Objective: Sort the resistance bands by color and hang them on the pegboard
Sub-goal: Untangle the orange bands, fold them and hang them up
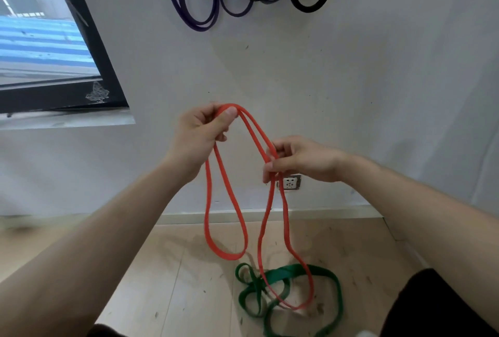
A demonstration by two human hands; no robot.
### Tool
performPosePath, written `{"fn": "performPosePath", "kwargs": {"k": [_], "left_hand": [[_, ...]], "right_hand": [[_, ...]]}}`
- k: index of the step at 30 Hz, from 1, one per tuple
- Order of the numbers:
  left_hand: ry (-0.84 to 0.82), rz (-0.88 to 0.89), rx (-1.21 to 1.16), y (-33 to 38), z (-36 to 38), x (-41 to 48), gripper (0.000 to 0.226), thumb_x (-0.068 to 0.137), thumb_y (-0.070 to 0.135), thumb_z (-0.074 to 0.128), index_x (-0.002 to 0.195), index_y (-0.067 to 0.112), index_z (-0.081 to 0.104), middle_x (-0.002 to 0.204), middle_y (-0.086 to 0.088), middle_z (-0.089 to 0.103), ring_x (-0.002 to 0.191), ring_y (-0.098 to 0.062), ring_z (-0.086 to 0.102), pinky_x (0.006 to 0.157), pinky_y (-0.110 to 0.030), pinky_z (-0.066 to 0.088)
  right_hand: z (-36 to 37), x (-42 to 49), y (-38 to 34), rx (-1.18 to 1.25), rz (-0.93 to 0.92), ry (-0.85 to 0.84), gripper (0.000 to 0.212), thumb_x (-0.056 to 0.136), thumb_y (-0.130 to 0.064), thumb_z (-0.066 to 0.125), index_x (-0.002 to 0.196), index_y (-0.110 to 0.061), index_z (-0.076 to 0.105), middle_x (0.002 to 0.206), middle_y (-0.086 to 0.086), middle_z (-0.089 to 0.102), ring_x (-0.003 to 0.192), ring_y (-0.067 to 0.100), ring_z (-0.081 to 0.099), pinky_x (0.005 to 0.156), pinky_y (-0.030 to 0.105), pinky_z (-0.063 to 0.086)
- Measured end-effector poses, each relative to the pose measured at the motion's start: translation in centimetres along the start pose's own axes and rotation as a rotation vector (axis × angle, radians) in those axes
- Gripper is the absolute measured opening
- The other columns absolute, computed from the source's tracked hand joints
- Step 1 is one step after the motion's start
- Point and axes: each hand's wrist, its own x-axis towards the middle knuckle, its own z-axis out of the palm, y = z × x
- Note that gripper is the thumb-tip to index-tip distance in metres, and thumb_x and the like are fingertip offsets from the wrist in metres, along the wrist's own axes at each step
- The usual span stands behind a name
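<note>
Head view: left hand (199,131) pinches the red band's (226,228) top fold, right hand (299,159) grips two strands lower, apparently gathering loops for hanging, while green bands (305,274) lie on the floor (167,282) below purple bands (197,12) already hung.

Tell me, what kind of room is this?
Probably a home exercise room: purple bands and a black band hang on the wall, and a green band lies on the wooden floor.
</note>
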Motion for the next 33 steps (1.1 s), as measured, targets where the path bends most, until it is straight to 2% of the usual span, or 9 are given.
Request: {"fn": "performPosePath", "kwargs": {"k": [4, 7, 10, 14, 17, 20, 24, 29, 33], "left_hand": [[0.071, -0.004, -0.005, -0.3, -1.6, 0.0, 0.022, 0.099, 0.018, 0.061, 0.107, 0.0, 0.071, 0.075, -0.002, 0.059, 0.066, -0.007, 0.055, 0.07, -0.025, 0.053], [0.059, -0.058, -0.004, -1.3, -2.5, -0.1, 0.022, 0.1, 0.018, 0.06, 0.107, 0.001, 0.069, 0.077, -0.003, 0.06, 0.066, -0.009, 0.056, 0.077, -0.032, 0.054], [-0.007, -0.147, 0.004, -2.5, -3.7, -0.2, 0.023, 0.098, 0.016, 0.062, 0.109, -0.003, 0.068, 0.077, -0.004, 0.061, 0.068, -0.014, 0.057, 0.081, -0.039, 0.052], [-0.128, -0.214, 0.046, -3.5, -4.2, -0.8, 0.017, 0.092, 0.013, 0.07, 0.107, 0.007, 0.071, 0.077, -0.005, 0.064, 0.071, -0.016, 0.062, 0.08, -0.032, 0.055], [-0.216, -0.197, 0.06, -2.9, -3.2, -0.9, 0.014, 0.091, 0.013, 0.071, 0.105, 0.013, 0.07, 0.082, -0.007, 0.067, 0.075, -0.018, 0.067, 0.079, -0.028, 0.057], [-0.283, -0.152, -0.02, -1.5, -1.5, -1.0, 0.012, 0.09, 0.013, 0.07, 0.102, 0.011, 0.071, 0.077, -0.003, 0.066, 0.073, -0.017, 0.066, 0.076, -0.026, 0.057], [-0.308, -0.077, -0.009, -0.5, -0.3, -1.0, 0.014, 0.088, 0.026, 0.07, 0.095, 0.014, 0.074, 0.076, -0.005, 0.066, 0.071, -0.017, 0.063, 0.076, -0.03, 0.058], [-0.192, -0.04, 0.021, -0.4, 0.0, -0.9, 0.011, 0.094, 0.018, 0.067, 0.095, 0.011, 0.075, 0.072, 0.0, 0.072, 0.066, -0.015, 0.069, 0.068, -0.022, 0.057], [-0.109, -0.08, -0.079, -0.3, -0.9, -0.7, 0.012, 0.094, 0.017, 0.065, 0.097, 0.008, 0.074, 0.074, -0.003, 0.075, 0.067, -0.016, 0.072, 0.069, -0.026, 0.061]], "right_hand": [[0.4, 0.2, 0.9, 0.071, 0.02, 0.092, 0.009, 0.093, -0.002, 0.065, 0.09, -0.007, 0.059, 0.084, 0.017, 0.071, 0.086, 0.034, 0.073, 0.088, 0.044, 0.06], [0.1, 0.4, 0.8, 0.073, -0.028, 0.213, 0.014, 0.091, 0.003, 0.066, 0.089, -0.006, 0.057, 0.077, 0.013, 0.067, 0.075, 0.029, 0.07, 0.079, 0.042, 0.06], [-0.3, 0.4, -0.4, 0.071, -0.117, 0.303, 0.015, 0.093, 0.004, 0.064, 0.091, -0.006, 0.054, 0.079, 0.016, 0.07, 0.071, 0.03, 0.07, 0.074, 0.038, 0.06], [-0.5, 0.5, -3.2, 0.003, -0.259, 0.361, 0.014, 0.095, 0.002, 0.062, 0.094, -0.007, 0.051, 0.078, 0.013, 0.07, 0.065, 0.024, 0.067, 0.067, 0.031, 0.057], [-0.3, 0.6, -4.9, -0.091, -0.303, 0.324, 0.013, 0.095, 0.002, 0.062, 0.095, -0.005, 0.051, 0.076, 0.012, 0.065, 0.062, 0.017, 0.062, 0.064, 0.03, 0.055], [0.3, 0.5, -5.5, -0.174, -0.284, 0.223, 0.011, 0.094, 0.002, 0.063, 0.098, 0.004, 0.053, 0.079, 0.014, 0.064, 0.065, 0.014, 0.064, 0.065, 0.029, 0.057], [0.6, 0.1, -4.6, -0.164, -0.21, 0.133, 0.011, 0.092, 0.002, 0.066, 0.096, -0.002, 0.056, 0.086, 0.015, 0.069, 0.077, 0.023, 0.073, 0.074, 0.03, 0.058], [0.5, 0.1, -3.0, -0.003, -0.114, 0.124, 0.007, 0.092, -0.001, 0.067, 0.096, -0.005, 0.063, 0.092, 0.019, 0.075, 0.09, 0.032, 0.075, 0.086, 0.038, 0.06], [0.4, -0.4, -1.7, -0.032, -0.036, 0.128, 0.005, 0.092, -0.004, 0.068, 0.096, -0.006, 0.065, 0.094, 0.018, 0.075, 0.09, 0.029, 0.075, 0.085, 0.035, 0.06]]}}
